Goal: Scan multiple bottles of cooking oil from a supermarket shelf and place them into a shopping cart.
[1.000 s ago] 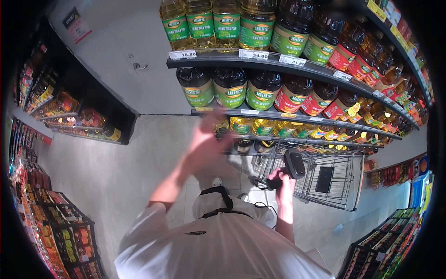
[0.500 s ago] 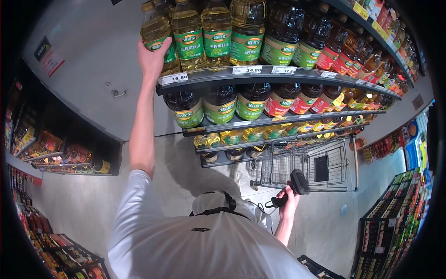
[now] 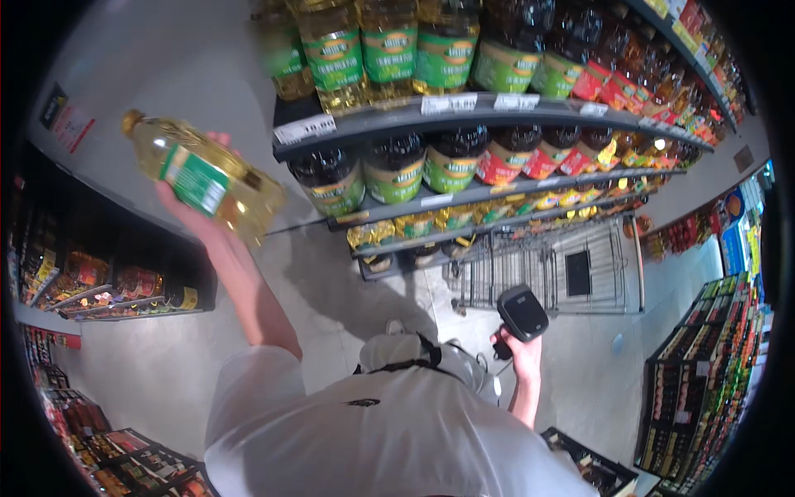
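Bottle (image 3: 199,178) now off the shelf (image 3: 381,124), aslant in left hand (image 3: 186,214)

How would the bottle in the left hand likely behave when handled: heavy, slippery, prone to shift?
The bottle is probably heavy for its size, since yellow liquid shows through its clear walls. Its glossy surface could be somewhat slippery in the left hand. As it is held tilted, the liquid may slosh and tug at the grip.
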The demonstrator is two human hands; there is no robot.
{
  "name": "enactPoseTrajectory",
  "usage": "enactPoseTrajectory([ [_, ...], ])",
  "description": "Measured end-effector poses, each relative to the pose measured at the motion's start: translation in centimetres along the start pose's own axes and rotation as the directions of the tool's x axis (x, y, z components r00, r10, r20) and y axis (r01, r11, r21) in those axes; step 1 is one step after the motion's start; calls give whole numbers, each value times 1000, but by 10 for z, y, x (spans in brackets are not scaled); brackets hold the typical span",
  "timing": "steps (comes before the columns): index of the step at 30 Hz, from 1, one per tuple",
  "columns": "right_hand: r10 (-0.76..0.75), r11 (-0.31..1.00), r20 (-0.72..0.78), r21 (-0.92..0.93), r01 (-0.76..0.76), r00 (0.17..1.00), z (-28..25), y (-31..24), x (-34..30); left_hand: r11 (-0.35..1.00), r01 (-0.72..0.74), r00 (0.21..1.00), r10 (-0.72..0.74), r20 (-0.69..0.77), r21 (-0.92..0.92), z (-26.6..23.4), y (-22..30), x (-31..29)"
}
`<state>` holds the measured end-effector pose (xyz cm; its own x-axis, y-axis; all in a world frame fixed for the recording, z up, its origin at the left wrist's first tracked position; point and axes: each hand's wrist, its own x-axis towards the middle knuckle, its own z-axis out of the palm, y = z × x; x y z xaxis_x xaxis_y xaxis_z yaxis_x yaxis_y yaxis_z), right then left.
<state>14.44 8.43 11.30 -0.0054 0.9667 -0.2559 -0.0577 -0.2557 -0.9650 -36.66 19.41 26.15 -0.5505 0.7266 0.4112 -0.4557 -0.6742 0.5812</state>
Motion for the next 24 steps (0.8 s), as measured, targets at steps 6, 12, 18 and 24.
enactPoseTrajectory([
  [6, -55, 968, 275, -221, 118, 960, 26, -35, -7, 890, 455, 890, -453, -49, 28, -11, -153, -161],
  [12, -136, 955, 285, -217, 202, 949, -17, -23, -9, 804, 558, 828, -555, -79, 205, 52, -263, -258],
  [18, -83, 972, 225, -198, 129, 971, -112, -22, -23, 778, 618, 770, -628, 111, 116, 129, -313, -312],
  [24, -62, 960, 195, -258, 112, 979, -192, -27, -18, 781, 594, 782, -617, 92, 191, 180, -354, -355],
])
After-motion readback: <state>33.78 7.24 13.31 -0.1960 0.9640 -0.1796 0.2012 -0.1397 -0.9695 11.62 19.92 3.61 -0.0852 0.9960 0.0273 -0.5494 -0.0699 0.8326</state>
